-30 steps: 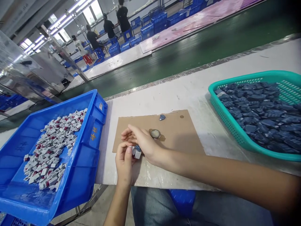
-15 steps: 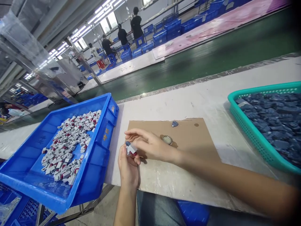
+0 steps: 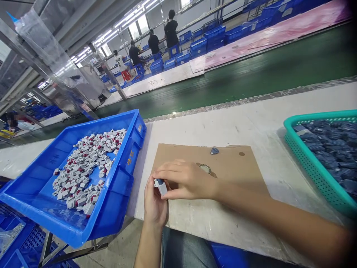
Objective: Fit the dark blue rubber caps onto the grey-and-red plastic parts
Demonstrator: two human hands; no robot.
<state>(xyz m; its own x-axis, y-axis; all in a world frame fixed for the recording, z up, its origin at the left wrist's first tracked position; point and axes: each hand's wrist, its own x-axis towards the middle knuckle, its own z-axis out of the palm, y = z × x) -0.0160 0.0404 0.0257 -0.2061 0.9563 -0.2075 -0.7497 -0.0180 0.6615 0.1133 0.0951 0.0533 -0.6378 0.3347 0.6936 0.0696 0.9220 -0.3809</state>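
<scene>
Between both hands is a small light-grey plastic piece [image 3: 162, 189] with a dark blue part at its upper end. My left hand [image 3: 154, 204] grips it from below and the left. My right hand [image 3: 186, 180] reaches over it from the right, thumb and fingers closed on it. Under the right hand lies a sheet of brown cardboard [image 3: 237, 175]. On that sheet, a round metal-rimmed object [image 3: 205, 168] sits partly behind the right hand, and a dark blue piece [image 3: 214, 150] lies near the far edge.
At left, a blue crate [image 3: 122, 178] holds many grey and dark-red pieces. A green perforated basket [image 3: 304, 163] full of dark blue pieces stands at right. Beyond the white table [image 3: 251, 126] runs a green conveyor belt [image 3: 237, 82]. Several people [image 3: 170, 33] are at the back.
My right hand has come down onto the piece, its fingers closing over it. The piece has turned more upright in my left hand. The camera view has shifted slightly.
</scene>
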